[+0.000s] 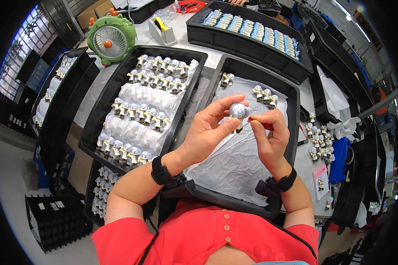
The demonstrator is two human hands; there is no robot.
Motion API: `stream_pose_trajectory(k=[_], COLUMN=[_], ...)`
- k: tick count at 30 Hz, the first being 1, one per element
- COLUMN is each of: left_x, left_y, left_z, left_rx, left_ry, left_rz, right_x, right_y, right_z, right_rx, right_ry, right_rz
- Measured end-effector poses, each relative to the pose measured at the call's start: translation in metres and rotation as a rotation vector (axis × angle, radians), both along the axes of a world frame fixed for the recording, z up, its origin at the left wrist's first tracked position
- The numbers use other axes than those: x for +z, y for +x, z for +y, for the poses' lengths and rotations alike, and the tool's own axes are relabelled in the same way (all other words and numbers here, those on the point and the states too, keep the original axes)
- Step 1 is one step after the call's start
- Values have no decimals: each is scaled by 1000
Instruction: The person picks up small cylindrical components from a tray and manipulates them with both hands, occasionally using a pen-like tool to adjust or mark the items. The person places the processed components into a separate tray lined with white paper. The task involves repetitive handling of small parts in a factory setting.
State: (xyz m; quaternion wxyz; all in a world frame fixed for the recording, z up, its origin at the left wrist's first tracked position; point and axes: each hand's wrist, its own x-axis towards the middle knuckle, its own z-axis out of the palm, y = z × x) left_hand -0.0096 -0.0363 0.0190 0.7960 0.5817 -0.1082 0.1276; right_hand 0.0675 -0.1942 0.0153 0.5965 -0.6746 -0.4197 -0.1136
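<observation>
My left hand [203, 130] is closed around a small toy figurine [238, 111] with pale blue-grey hair and a white body, held upright between fingers and thumb. Close to its right side, my right hand [272, 139] pinches a small red item [268, 126] whose kind I cannot make out, as the fingers cover most of it. Both hands are above a black tray [216, 81] lined with white tissue paper [225, 170]. Inside that tray, a few similar figurines [265, 96] lie near the far right, and another figurine pair [227, 80] lies at the far left.
On the left, a second black tray [87, 128] holds rows of figurines on tissue. Beyond stand a green fan [112, 39], a tape dispenser [162, 32] and a tray of blue-and-white figurines [247, 48]. Loose figurines [321, 141] and a blue bin [339, 159] are at right.
</observation>
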Motion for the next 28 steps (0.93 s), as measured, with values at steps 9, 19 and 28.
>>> stream_pose_trajectory(k=[9,19,28], left_x=[-2,-3,-3], left_y=[1,2,1], left_z=[-1,0,1], left_rx=[-11,3,-7], left_ry=[-12,-38,-33], left_rz=[10,-12,-14], right_x=[0,-1,0], right_y=[-1,0,4], right_z=[-2,-2,-1], right_rx=[59,36,-33], right_ry=[-3,22,-36], right_rz=[3,9,33])
